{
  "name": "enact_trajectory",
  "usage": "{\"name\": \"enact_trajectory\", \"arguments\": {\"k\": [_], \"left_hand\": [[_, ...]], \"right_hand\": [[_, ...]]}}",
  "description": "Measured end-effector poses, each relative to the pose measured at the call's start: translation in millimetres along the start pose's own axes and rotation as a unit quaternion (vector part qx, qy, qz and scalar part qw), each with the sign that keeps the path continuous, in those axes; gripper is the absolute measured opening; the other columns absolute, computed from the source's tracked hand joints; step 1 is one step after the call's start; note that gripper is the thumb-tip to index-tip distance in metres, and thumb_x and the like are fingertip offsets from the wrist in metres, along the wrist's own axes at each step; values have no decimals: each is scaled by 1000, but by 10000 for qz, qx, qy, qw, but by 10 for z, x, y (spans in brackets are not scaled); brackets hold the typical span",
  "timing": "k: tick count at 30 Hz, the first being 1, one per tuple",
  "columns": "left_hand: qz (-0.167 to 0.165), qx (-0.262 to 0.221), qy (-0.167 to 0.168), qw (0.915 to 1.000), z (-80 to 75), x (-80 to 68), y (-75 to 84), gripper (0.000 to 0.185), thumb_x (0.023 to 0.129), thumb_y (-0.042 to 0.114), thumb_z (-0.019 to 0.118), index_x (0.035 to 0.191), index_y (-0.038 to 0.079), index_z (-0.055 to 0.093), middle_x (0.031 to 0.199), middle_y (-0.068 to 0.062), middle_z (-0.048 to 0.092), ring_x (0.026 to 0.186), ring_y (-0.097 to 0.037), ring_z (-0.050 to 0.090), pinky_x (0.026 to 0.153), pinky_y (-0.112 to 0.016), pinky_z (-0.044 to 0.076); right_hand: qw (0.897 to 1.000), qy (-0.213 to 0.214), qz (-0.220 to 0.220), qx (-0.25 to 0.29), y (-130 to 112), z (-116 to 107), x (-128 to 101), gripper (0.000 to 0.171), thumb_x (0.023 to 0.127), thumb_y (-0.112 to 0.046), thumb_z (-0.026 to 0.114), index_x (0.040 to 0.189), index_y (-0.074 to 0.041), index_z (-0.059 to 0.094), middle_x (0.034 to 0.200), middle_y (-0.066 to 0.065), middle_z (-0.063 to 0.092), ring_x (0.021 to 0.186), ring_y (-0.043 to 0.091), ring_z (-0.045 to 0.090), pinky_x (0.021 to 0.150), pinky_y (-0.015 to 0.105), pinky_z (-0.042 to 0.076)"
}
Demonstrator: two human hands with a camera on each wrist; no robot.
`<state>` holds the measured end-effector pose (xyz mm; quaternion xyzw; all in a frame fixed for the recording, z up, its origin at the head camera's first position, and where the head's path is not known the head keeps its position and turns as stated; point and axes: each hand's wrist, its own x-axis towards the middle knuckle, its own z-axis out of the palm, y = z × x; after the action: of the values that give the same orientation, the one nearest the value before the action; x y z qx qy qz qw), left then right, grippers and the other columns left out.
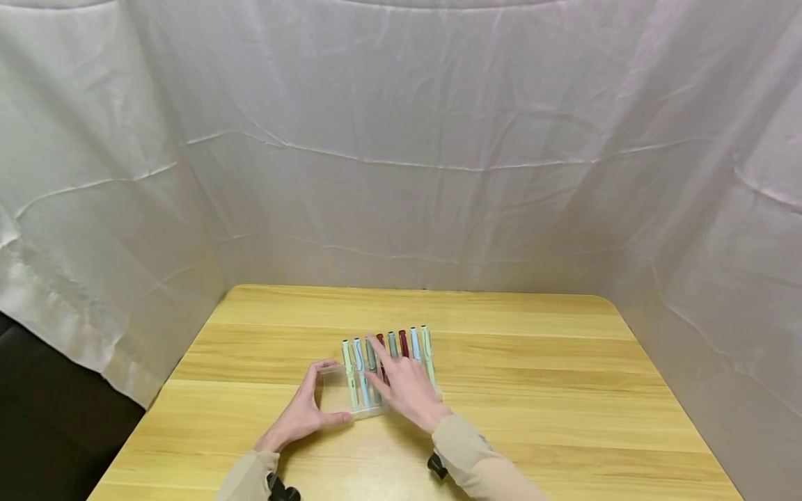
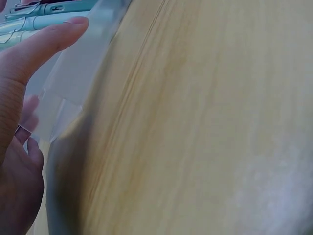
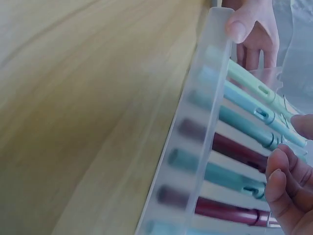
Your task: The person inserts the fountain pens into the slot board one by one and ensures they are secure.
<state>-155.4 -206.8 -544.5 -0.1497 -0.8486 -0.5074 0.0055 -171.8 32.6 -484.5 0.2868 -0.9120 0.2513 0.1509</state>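
Observation:
A translucent plastic pen tray (image 1: 371, 412) lies on the table with several capped pens side by side in it. From the left come a light green pen (image 1: 349, 369), a light blue pen (image 1: 359, 358) and a teal pen (image 3: 244, 126); dark red, teal, blue and green ones follow. My left hand (image 1: 303, 410) grips the tray's left end, thumb on the near wall and fingers round the far side. Over the middle pens is my right hand (image 1: 407, 388), index finger stretched toward the pen tops, other fingers loosely bent. It partly covers the dark red pen (image 3: 239, 151).
The wooden table (image 1: 532, 390) extends around the tray. Pale cloth curtains (image 1: 426, 153) hang behind it and at both sides. A dark object (image 1: 56, 410) stands beyond the table's left edge. Black wrist devices (image 1: 282, 489) sit at both sleeves.

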Motion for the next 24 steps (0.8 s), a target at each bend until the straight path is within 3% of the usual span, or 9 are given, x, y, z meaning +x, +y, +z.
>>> {"name": "enact_trajectory", "arguments": {"k": [10,15,19,24], "left_hand": [[-187,269,154,9993,-23,-13,38,107,66,39,93,150,14,31,157,-16,35,149,-44,29,116,-77,20],[-221,361,276,9987,-76,-14,27,102,71,39,90,151,15,31,159,-15,33,149,-44,28,115,-78,22],[-104,660,402,9970,-136,-24,14,98,75,38,87,152,12,31,159,-20,33,146,-48,31,110,-81,27],[71,1037,485,9934,-190,-33,20,96,77,39,85,151,10,31,158,-24,32,143,-52,34,105,-81,33]], "right_hand": [[9991,-76,356,213,236,-159,-204,74,98,-32,65,160,-16,27,52,-15,29,41,-3,21,40,12,29],[9981,68,538,282,456,-280,-356,72,99,-29,64,159,-14,29,55,-14,37,43,-5,26,43,12,35],[9975,400,577,113,666,-363,-455,69,97,-27,66,157,-12,34,60,-13,45,45,-6,27,44,12,35],[9938,886,559,-383,885,-448,-579,67,93,-25,72,151,-7,43,66,-1,58,47,-6,23,41,11,27]]}}
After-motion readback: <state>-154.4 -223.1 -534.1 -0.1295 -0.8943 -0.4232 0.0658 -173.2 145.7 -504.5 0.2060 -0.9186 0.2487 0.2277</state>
